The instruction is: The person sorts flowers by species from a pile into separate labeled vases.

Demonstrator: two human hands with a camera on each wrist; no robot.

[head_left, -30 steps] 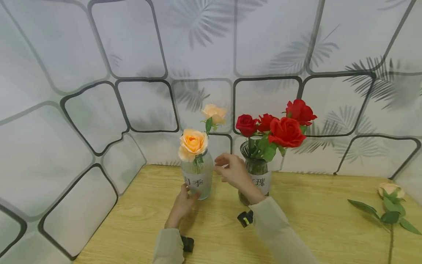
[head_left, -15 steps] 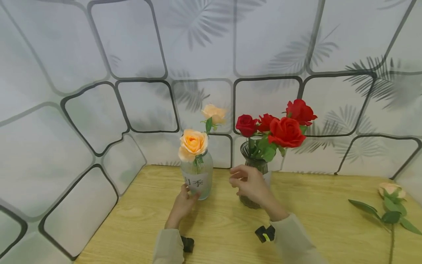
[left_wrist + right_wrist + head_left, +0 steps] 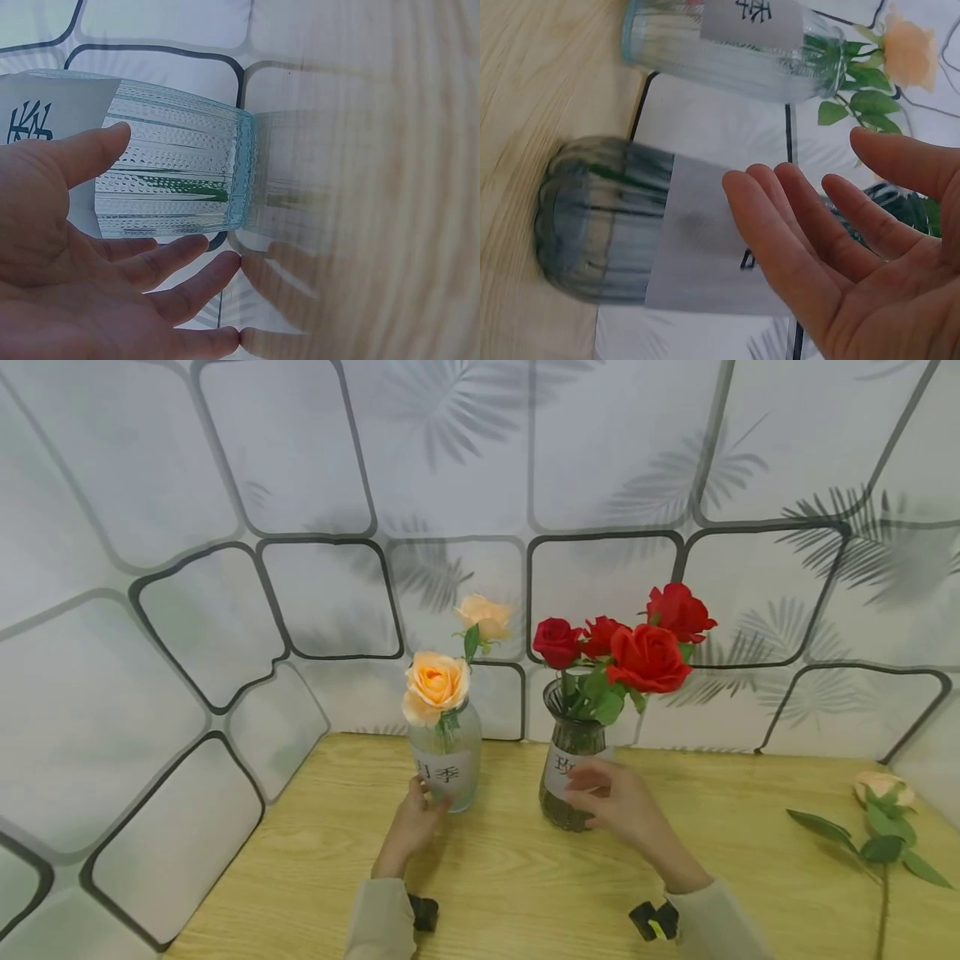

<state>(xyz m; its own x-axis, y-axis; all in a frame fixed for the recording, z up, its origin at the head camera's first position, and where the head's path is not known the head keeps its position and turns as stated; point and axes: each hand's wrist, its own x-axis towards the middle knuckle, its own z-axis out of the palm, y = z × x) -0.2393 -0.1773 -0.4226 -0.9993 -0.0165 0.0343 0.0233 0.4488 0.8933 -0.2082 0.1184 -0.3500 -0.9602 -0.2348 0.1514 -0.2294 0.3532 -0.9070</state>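
Note:
My left hand (image 3: 411, 827) is at the lower left of a clear glass vase (image 3: 467, 752) with a white label. In the left wrist view its fingers (image 3: 187, 289) are spread and fairly straight, and the thumb lies in front of the vase; firm contact cannot be told. The vase holds an orange-peach rose (image 3: 437, 683) and a paler peach rose (image 3: 486, 617). In front of a dark ribbed glass vase (image 3: 558, 806) my right hand (image 3: 626, 806) hovers with relaxed, slightly bent fingers and nothing in it. Several red roses (image 3: 648, 658) stand in that vase.
A single pale peach rose (image 3: 885, 789) with a long leafy stem lies on the wooden table (image 3: 495, 893) at the right. Behind the vases rises a patterned wall covering (image 3: 457, 485). Black wrist devices (image 3: 654, 920) sit at both cuffs.
My right hand has moved from beside the clear vase rightward and towards me, past the front of the dark vase. The left hand has stayed at the clear vase.

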